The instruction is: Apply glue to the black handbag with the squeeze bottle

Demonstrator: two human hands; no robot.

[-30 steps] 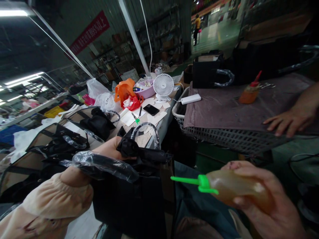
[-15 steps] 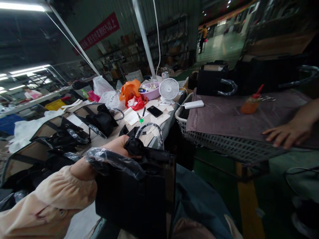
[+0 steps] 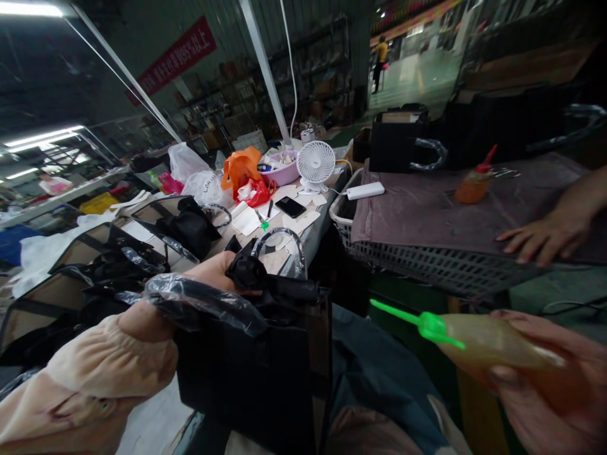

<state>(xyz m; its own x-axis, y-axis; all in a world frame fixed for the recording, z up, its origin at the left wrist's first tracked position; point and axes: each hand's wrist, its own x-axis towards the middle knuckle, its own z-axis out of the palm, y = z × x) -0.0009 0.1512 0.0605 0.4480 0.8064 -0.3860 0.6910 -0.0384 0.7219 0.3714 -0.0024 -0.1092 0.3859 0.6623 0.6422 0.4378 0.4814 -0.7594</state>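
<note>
"What does the left hand (image 3: 213,273) hold?"

"It's closed on bunched black fabric (image 3: 247,272) atop a boxy black bag (image 3: 241,379), upright in front of the person, near the pale counter (image 3: 310,237)."

"And the right hand (image 3: 531,411)?"

"Curled around a translucent amber plastic bottle (image 3: 478,344), its bright green nozzle (image 3: 396,313) pointing toward the bag."

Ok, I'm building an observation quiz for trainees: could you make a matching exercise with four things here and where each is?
1. Green-nozzled bottle
2. Red-tipped bottle
3. Phone
4. Nearest black handbag

A. On the worktable
B. Held by the left hand
C. On the brownish cloth
D. Held by the right hand

Pairs: 1-D, 2-C, 3-A, 4-B
</note>
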